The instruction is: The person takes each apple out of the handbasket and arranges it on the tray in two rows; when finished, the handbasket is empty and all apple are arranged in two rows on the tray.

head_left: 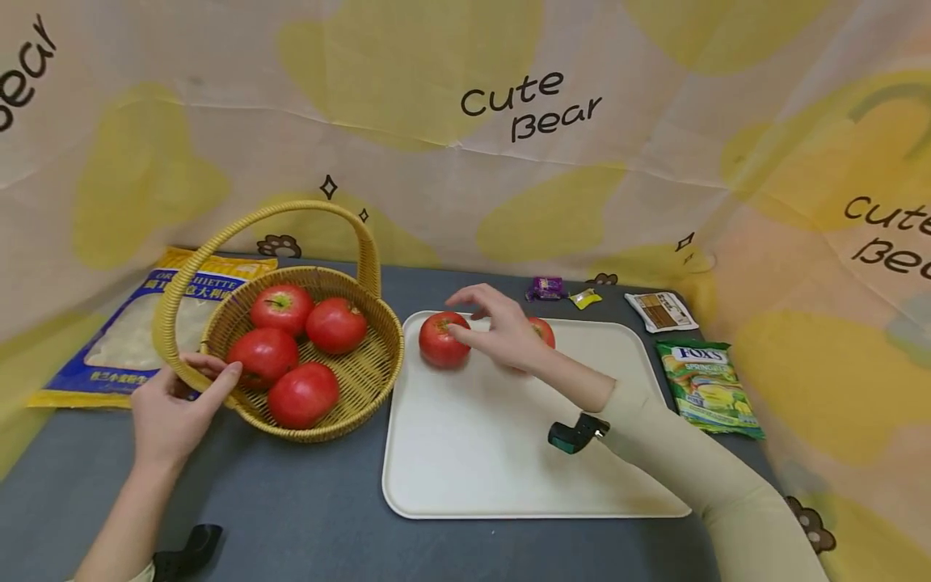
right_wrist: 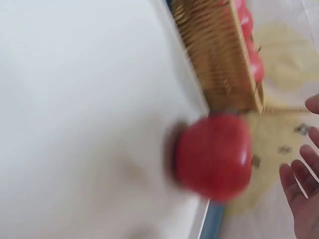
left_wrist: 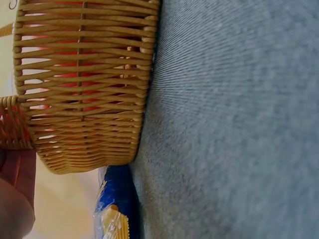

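Observation:
A yellow woven basket (head_left: 367,368) with a tall handle stands at the left, with several red apples (head_left: 304,394) inside. My left hand (head_left: 170,412) grips the foot of the handle, thumb on the near side by the rim. On the white tray (head_left: 494,453) sits one apple (head_left: 440,343) near the far left corner. Another apple (head_left: 542,331) is partly hidden behind my right hand (head_left: 505,327). That hand hovers over the first apple with fingers spread and slightly bent; the right wrist view shows a gap between the fingers and the apple (right_wrist: 214,157).
Behind the basket lies a blue and yellow pasta bag (head_left: 124,347). Beyond the tray are a purple wrapped candy (head_left: 545,288) and a yellow one (head_left: 585,298). To its right lie a brown and white packet (head_left: 660,312) and a green Fox's bag (head_left: 707,386). A patterned cloth hangs behind.

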A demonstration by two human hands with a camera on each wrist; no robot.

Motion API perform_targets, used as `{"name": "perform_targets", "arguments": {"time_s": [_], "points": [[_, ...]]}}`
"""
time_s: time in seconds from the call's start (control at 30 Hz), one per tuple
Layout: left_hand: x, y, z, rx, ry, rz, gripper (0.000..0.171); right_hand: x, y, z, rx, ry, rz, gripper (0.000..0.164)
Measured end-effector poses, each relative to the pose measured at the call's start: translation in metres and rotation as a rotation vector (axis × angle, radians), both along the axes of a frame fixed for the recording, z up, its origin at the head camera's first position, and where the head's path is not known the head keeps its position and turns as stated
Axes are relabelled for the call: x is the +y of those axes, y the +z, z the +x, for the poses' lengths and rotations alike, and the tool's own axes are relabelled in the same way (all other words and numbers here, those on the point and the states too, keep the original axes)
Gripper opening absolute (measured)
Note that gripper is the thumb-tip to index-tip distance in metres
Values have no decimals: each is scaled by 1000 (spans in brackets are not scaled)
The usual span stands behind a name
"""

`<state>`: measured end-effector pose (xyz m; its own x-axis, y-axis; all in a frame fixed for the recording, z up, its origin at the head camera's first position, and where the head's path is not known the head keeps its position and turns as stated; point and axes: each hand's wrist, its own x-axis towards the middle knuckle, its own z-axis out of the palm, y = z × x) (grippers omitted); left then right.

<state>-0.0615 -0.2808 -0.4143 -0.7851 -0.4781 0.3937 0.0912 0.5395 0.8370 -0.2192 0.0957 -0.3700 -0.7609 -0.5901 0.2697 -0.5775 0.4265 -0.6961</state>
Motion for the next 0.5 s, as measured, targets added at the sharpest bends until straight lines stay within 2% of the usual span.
{"name": "perform_targets", "arguments": {"time_s": [0.13,0.23,0.33,0.5], "points": [[1,-5,-3,67,9,-14,13,-49,4,0,-51,157,33,42],[2,-7,-3,92,20,-18,12,-83,3,-3,-57,228,96,50],[3,-8,-3,104,19,-12,12,-110,0,-8,-48,255,174,58],[2,-8,-2,113,22,-6,12,-145,-1,-17,-36,234,329,71]]}}
